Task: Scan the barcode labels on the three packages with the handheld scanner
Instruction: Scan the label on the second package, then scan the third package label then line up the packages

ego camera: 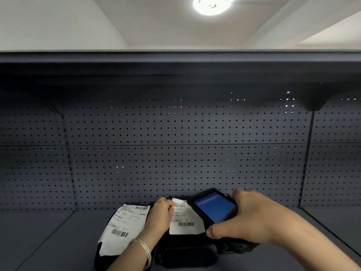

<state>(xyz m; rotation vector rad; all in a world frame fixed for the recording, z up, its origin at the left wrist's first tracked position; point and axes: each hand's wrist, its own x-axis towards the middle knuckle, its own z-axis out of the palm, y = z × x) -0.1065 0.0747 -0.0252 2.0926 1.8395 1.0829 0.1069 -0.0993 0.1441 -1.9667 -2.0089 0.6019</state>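
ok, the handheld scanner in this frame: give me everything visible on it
The handheld scanner is a phone-shaped slab in a black, seemingly rubbery case, its screen lit blue with a paler bar near the top; no text is readable. The right hand grips it, fingers over its far edge and thumb along the near edge. It is held tilted, screen towards the camera, above the right shipping label on a black package. Its scan window is not visible.

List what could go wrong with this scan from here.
1. The scanner sits partly over the right label; held so close, it may miss the barcode.
2. The left hand rests on that label's edge and could cover print.
3. The left label looks curled, so its barcode may read poorly.
4. Only two labels show; a third could get skipped.
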